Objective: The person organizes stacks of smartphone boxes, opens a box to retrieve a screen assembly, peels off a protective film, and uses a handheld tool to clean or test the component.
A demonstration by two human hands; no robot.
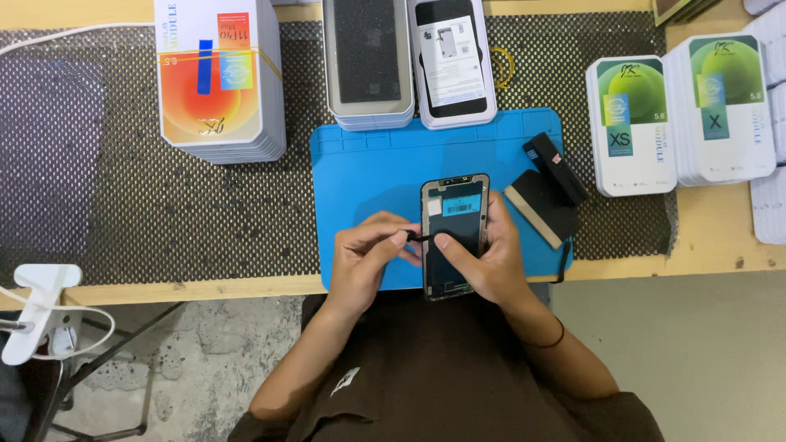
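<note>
Now my left hand (364,258) pinches a thin black strip (417,238) at the panel's (453,233) left edge — right hand (487,254) grips the panel over the mat (368,172). Peeling, I judge — next needs a steady, gentle pull.

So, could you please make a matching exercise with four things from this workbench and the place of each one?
Things:
1. dark rectangular phone screen panel
2. blue rubber work mat
3. white box stack with orange front
4. white box stack with green circle front

Places:
A. far left of the bench
B. between the left hand and right hand
C. right of the mat
D. under the panel, at the bench's near edge

Pairs: 1-B, 2-D, 3-A, 4-C
</note>
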